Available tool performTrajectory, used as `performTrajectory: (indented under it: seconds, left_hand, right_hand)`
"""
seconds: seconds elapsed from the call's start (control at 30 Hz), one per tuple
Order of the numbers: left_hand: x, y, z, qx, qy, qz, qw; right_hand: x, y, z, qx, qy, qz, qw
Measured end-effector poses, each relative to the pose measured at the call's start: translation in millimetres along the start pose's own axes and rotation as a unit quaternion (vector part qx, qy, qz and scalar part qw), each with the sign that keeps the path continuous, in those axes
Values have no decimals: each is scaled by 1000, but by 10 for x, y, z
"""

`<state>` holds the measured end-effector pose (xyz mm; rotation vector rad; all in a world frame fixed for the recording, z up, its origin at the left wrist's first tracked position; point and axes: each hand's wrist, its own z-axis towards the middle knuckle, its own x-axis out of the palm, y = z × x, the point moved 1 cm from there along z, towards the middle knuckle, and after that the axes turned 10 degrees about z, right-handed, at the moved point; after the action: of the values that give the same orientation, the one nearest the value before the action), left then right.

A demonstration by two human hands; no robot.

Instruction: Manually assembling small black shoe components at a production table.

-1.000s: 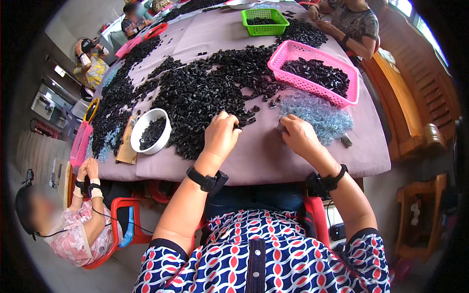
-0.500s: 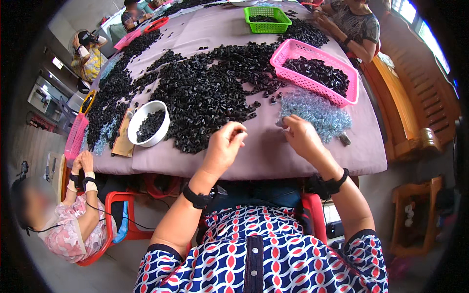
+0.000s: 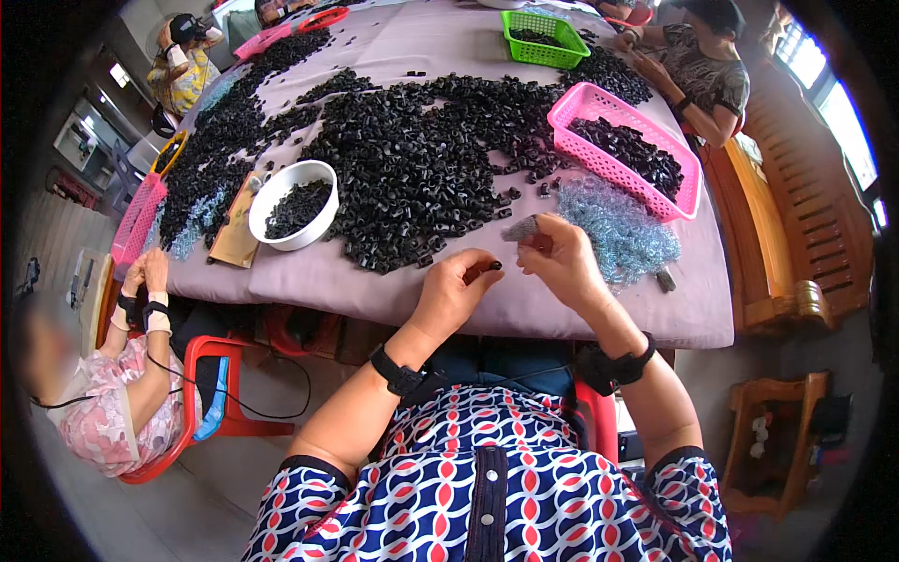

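My left hand (image 3: 457,292) is closed over the near edge of the table, pinching a small black plastic piece (image 3: 494,266) at its fingertips. Close by on the right, my right hand (image 3: 564,260) has thumb and fingers pressed together; what they hold, if anything, is too small to make out. A grey covering (image 3: 521,228) sits on one of its fingertips. The two hands are apart by a small gap. Beyond my left hand spreads a big heap of black pieces (image 3: 412,169). A tangled pile of small, pale blue, glinting pieces (image 3: 623,229) lies just right of my right hand.
A white bowl (image 3: 327,212) of black pieces stands left, beside a brown card (image 3: 234,239). A pink basket (image 3: 691,192) and a green basket (image 3: 552,58) hold more. Co-workers sit left and far right around the cloth-covered table (image 3: 309,281).
My right hand has left the edge of the pale blue pile and moved toward my left hand. My left hand still pinches the black piece. The whole view has shifted slightly.
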<state>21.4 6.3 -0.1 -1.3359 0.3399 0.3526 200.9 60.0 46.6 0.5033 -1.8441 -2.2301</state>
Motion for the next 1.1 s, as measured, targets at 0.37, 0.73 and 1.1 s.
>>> performTrajectory:
  seconds: [0.37,0.73,1.1]
  left_hand:
    - [-42,23,2,6,37,-16,999]
    - [-97,33,18,-11,55,48,997]
    - [-51,-7,-19,-14,23,-44,999]
  right_hand:
    - [198,-94,-93,-51,8,-93,994]
    - [286,149,-153,-248,115,-315,909]
    - [-153,-128,977,-110,-8,-299,948]
